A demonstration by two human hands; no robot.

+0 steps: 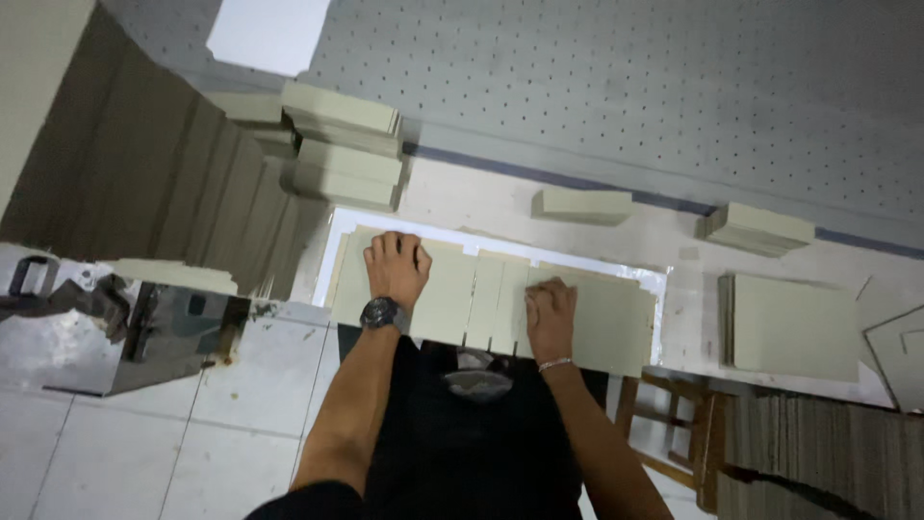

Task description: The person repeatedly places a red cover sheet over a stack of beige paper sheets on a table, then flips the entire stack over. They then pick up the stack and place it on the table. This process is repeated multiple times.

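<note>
Head view: the left hand (395,270) lies flat, fingers spread, on the pale cardboard sheet (616,323), which rests on a white backing sheet (339,231) at the table's near edge. Its long axis runs left to right. The right hand (551,318), loosely curled, pinches one of its cut strips (508,299).

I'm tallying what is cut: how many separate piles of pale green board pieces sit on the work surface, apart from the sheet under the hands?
4: a tall pile at far left, a small one mid-table, another farther right, a large square one at right. More may be hidden.
</note>
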